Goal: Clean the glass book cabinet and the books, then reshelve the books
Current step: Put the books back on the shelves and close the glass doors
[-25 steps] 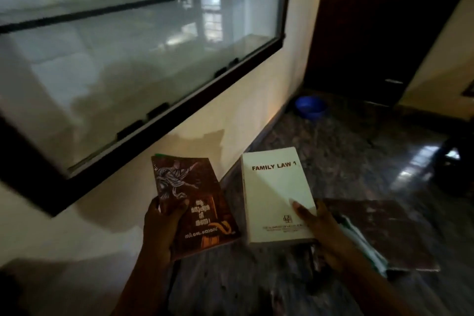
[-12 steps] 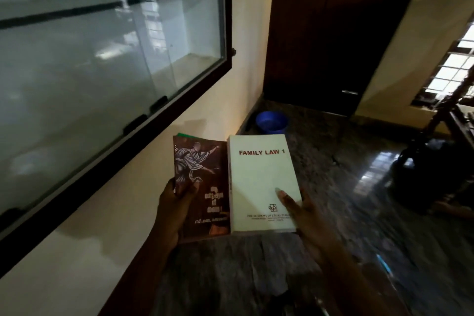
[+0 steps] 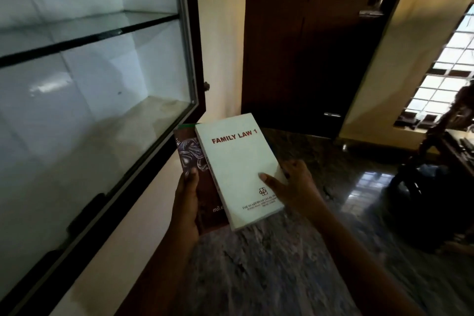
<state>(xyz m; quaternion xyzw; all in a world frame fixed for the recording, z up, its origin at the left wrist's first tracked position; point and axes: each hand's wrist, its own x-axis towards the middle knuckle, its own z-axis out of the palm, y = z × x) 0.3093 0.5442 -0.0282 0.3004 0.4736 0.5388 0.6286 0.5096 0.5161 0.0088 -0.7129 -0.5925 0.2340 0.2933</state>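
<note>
Pretty sure I'm at the reshelving step now. No books are showing behind the glass of the cabinet, neither on the glass shelf nor on the pale bottom shelf. I've got two books in the air just off the cabinet's lower right corner, over the stone floor.

The left grip is wrapped round the left edge of the dark paperback, thumb on the cover. The right grip pinches the white Family Law 1 book near its lower right corner, thumb flat on the cover and fingers tucked underneath. The white one lies partly over the dark one, so they're touching. There's a green sliver peeking out behind the top of the dark paperback. Might be a third book, can't tell.

Whether these two got wiped, I can't say from here.

The next bit is the fiddly one imo. The glass pane looks slid shut at this right end, with its metal edge sitting right against the dark frame, though the reflections make it hard to be sure. If so, I need a free grip for the pane. That means stacking both books into one grip first, then sliding the pane, then standing them on the bottom shelf near its right end. It's all glass, so go gentle.
</note>
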